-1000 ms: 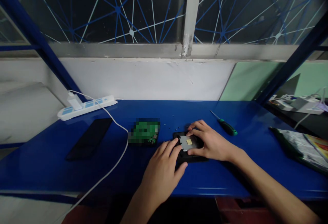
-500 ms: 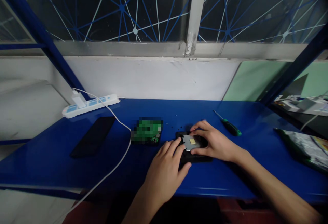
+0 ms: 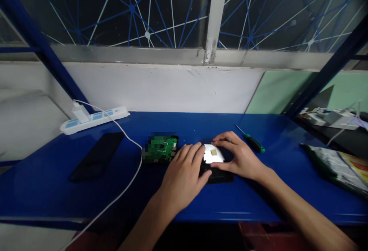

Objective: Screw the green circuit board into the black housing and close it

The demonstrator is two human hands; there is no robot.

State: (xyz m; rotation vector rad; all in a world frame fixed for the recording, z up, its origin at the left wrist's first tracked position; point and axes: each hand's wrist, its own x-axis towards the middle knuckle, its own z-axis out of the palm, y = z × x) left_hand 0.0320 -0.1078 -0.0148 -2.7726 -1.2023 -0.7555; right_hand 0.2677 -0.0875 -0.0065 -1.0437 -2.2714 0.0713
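A thin metal plate [image 3: 207, 159] with a small yellowish square pad [image 3: 214, 152] sits over a black casing [image 3: 220, 176] on the blue table. My right hand [image 3: 241, 153] grips the plate's right end, thumb on the near edge and fingers on the far edge. Over the casing's left end lies my left hand [image 3: 184, 174], its index fingertip by the plate and its thumb on the near side. That hand hides the casing's left part. Just left of it is a green circuit board [image 3: 161, 147], partly blurred by pixelation.
A green-handled screwdriver [image 3: 254, 143] lies to the right, beyond my right hand. On the left are a dark flat slab [image 3: 99, 155], a white power strip [image 3: 96, 118] and a white cable [image 3: 129, 184] crossing the table. A shiny packet [image 3: 335, 166] occupies the right edge.
The metal plate has tilted in my right hand and now reflects bright white. My left hand stays on the casing. The whole view has shifted slightly.
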